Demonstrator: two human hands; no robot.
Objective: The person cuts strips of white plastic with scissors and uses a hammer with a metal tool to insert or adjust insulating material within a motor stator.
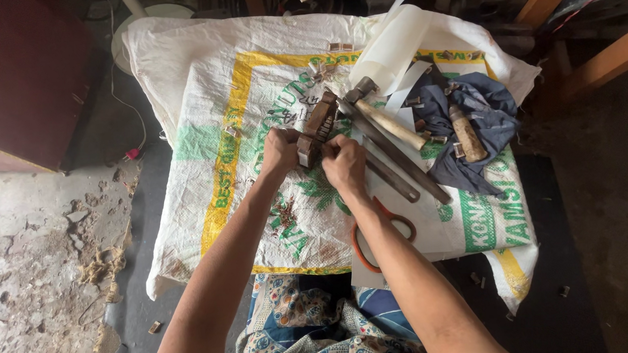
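You are working over one large woven sack (200,96) spread flat on the floor, with one patterned cloth (316,329) across your lap. On the sack lies one dark blue rag (487,104), one white strip of sheet material (397,44), two long flat metal bars (393,161), one hammer (387,117) with a pale wooden handle, one second wooden-handled tool (466,132) on the rag, and one pair of orange-handled scissors (369,242) partly under your right forearm.

The brown wooden block (318,129) stands at the middle of the sack, between your fists. Your left hand (278,151) is closed on its near end; your right hand (344,164) is closed tight against its right side, and what the fingers hold there is hidden.

Small metal clips (342,47) are scattered about, at least eight. I judge the work mid-way: the block is in hand, the loose clips untouched.
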